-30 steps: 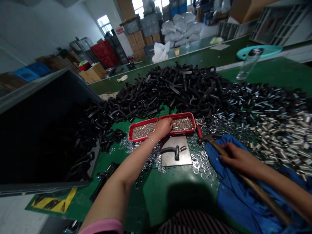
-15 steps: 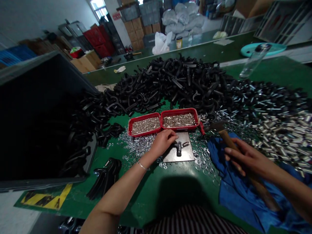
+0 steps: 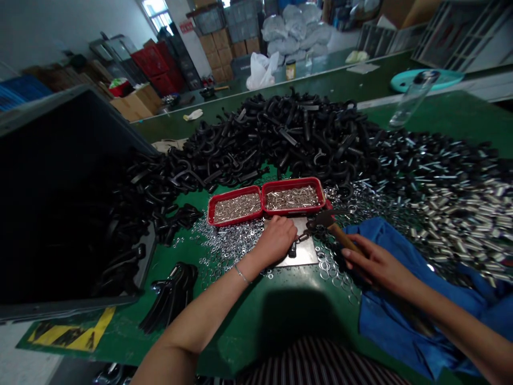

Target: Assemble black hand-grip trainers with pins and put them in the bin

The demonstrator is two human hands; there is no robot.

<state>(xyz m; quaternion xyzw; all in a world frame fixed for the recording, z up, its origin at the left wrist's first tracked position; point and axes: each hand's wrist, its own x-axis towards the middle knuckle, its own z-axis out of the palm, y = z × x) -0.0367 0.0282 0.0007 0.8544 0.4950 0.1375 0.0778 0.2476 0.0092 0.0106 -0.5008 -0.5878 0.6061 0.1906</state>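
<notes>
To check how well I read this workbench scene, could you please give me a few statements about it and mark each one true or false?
The right hand grips a wooden-handled hammer: true.
The left hand is inside the red tray: false; it is over a metal plate just in front of the tray.
The blue cloth lies to the left of the plate: false; it lies to the right.
Black U-shaped pieces are heaped beyond the tray: true.
</notes>
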